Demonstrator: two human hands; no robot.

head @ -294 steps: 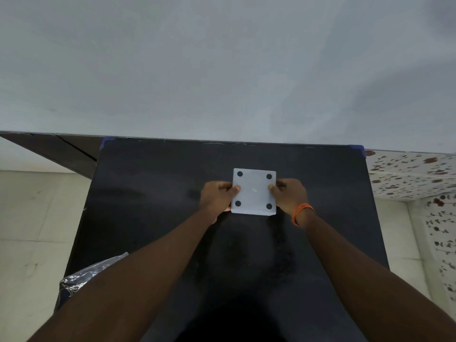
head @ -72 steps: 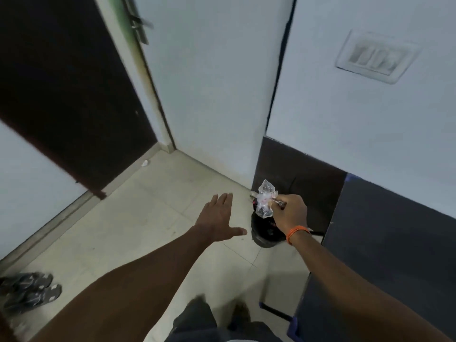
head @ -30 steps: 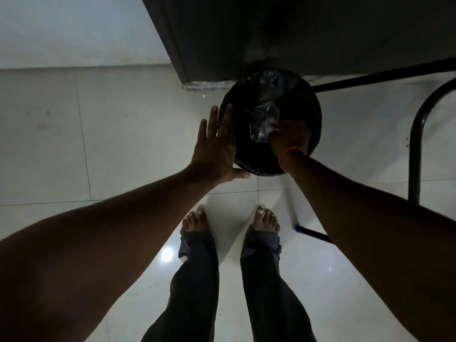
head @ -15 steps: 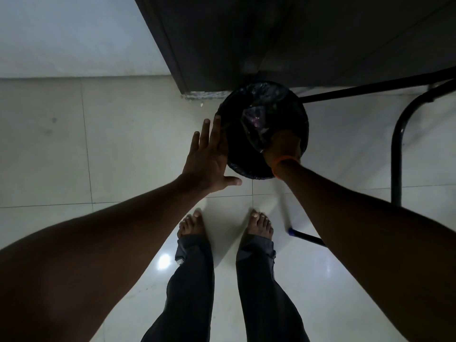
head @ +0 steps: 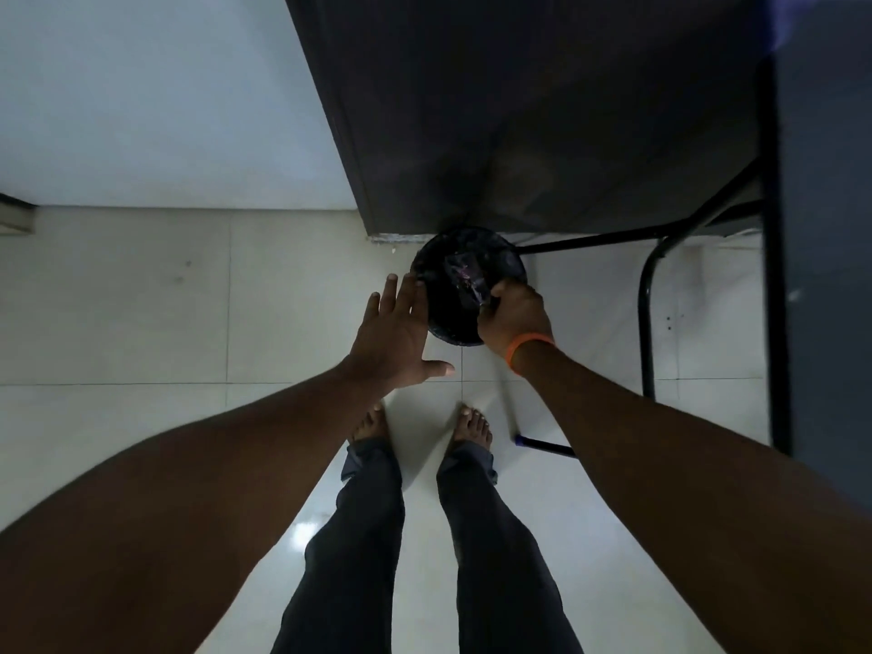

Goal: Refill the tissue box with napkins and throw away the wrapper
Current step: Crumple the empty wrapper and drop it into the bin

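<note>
A round black trash bin [head: 436, 318] lined with a dark bag stands on the floor against a dark panel. The crumpled clear wrapper [head: 465, 278] is inside its mouth. My right hand [head: 514, 318], with an orange band on the wrist, hangs over the bin's near right rim. Its fingers are curled down onto the wrapper's near end. My left hand [head: 396, 337] is flat with fingers spread, just left of the bin's rim and holding nothing. The tissue box is out of view.
A dark panel [head: 542, 110] rises behind the bin. Black metal table legs [head: 646, 323] and a crossbar stand to the right, under the table's edge [head: 825, 228]. Pale tiled floor [head: 141, 299] spreads to the left. My bare feet [head: 420, 427] are just short of the bin.
My head has risen, so the bin looks smaller. My right hand has drawn back from the bin's middle to its near right rim. The left hand stays spread beside the bin.
</note>
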